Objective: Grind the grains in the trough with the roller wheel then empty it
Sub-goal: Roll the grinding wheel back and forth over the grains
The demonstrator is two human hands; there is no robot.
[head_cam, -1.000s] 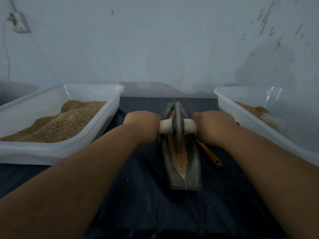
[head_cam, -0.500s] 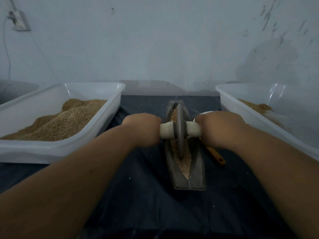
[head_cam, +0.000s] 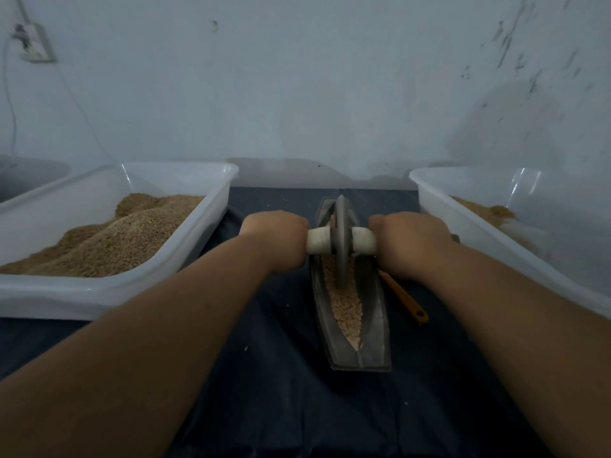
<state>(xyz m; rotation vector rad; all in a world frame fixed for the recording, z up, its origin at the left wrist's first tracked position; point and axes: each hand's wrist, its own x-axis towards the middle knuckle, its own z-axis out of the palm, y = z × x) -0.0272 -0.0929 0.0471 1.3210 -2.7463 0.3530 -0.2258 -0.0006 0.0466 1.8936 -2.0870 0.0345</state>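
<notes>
Gripping roller wheel (head_cam: 341, 241) handles: left hand (head_cam: 276, 241), right hand (head_cam: 411, 244); trough (head_cam: 378, 325) near end free.

We have pushed the grey metal roller wheel (head_cam: 341, 246) away along the dark boat-shaped trough (head_cam: 377, 325), left hand (head_cam: 276, 238) and right hand (head_cam: 410, 244) following; more tan grains (head_cam: 347, 309) show.

Trough (head_cam: 377, 328) lies between left tub (head_cam: 109, 297) and right tub (head_cam: 496, 239).

Head view, forward-down, near the trough (head_cam: 376, 328)
</notes>
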